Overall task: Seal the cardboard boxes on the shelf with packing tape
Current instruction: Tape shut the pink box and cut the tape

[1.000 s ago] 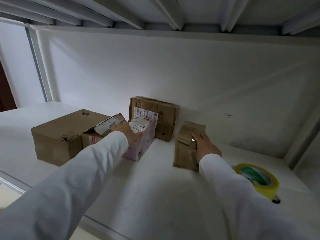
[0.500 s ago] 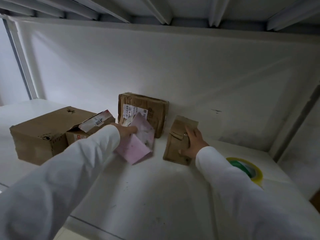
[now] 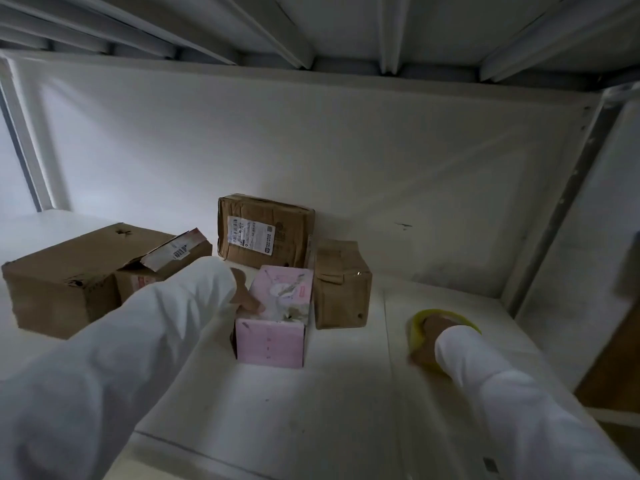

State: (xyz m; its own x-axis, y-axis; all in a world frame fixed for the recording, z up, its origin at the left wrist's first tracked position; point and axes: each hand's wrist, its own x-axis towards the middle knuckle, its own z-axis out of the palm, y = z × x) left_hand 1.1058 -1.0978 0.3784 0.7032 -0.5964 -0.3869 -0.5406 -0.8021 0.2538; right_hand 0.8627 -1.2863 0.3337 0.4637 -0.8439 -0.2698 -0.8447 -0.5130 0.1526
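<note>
Head view, shelf: a white shelf board [image 3: 311,403] with a white back wall and the ribbed underside of another board overhead; a seam runs front to back in its right half.
Head view, pink box: a pink box [image 3: 273,337] stands near the middle of the shelf, well forward of the back wall, its top flap raised and its top open, pale crumpled filling showing inside.
Head view, left hand: the left hand [image 3: 244,292], in a white sleeve, reaches in from the left and touches the pink box at the left rim of its opening; fingertips lie on the rim, but the sleeve hides most of the hand, so I cannot tell whether it grips.
Head view, tape: a yellow roll of packing tape [image 3: 420,325] lies flat toward the right end of the shelf, well apart from the boxes.
Head view, right hand: the right hand [image 3: 431,337] lies on top of the roll, thumb down its near side and fingers over the far part, grasping it.
Head view, small brown box: a small brown box [image 3: 341,289] stands just right of the pink box, close to the back wall.
Head view, labelled box: a brown box with a white label [image 3: 263,230] leans upright against the back wall behind the pink box.
Head view, left end: a large brown box [image 3: 65,275] sits toward the left end, and a smaller open box [image 3: 166,258] with a barcoded flap is touching its right side.
</note>
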